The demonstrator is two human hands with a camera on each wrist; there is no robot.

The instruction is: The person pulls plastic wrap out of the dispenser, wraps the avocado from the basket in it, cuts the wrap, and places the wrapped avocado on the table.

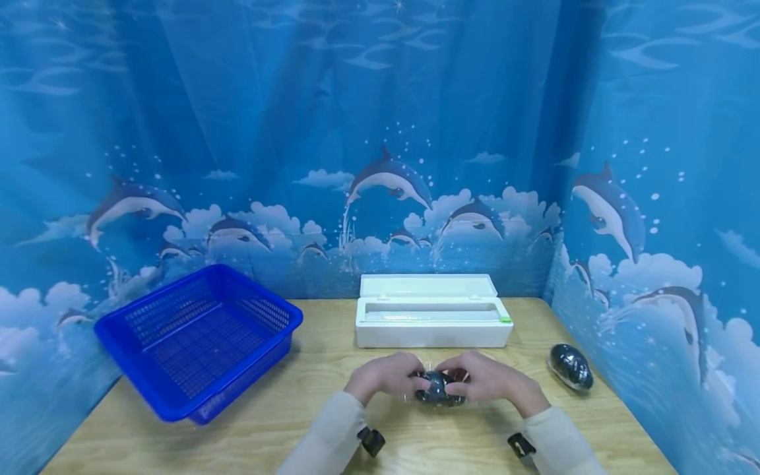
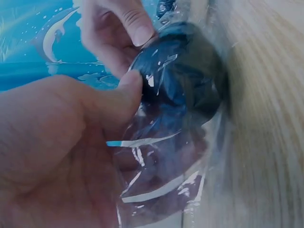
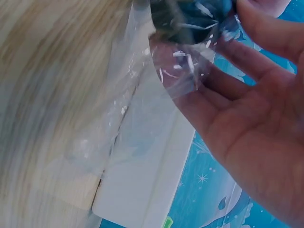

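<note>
Both hands hold a dark, rounded object [image 1: 436, 389] loosely covered in clear plastic film [image 2: 166, 190], low over the table in front of the white box. My left hand [image 1: 388, 376] grips it from the left, its thumb pressed on the dark surface in the left wrist view. From the other side my right hand [image 1: 489, 379] grips it, thumb and fingers around the film. Loose film [image 3: 102, 137] trails off beside the right fingers in the right wrist view. What the dark object is, I cannot tell.
A long white box [image 1: 433, 334] with its lid raised and a green tab stands behind the hands. On the left is a blue perforated basket [image 1: 198, 406]. Another dark, glossy oval in film [image 1: 571, 367] lies near the table's right edge. Dolphin-print curtains [image 1: 380, 132] enclose the wooden table [image 1: 285, 402].
</note>
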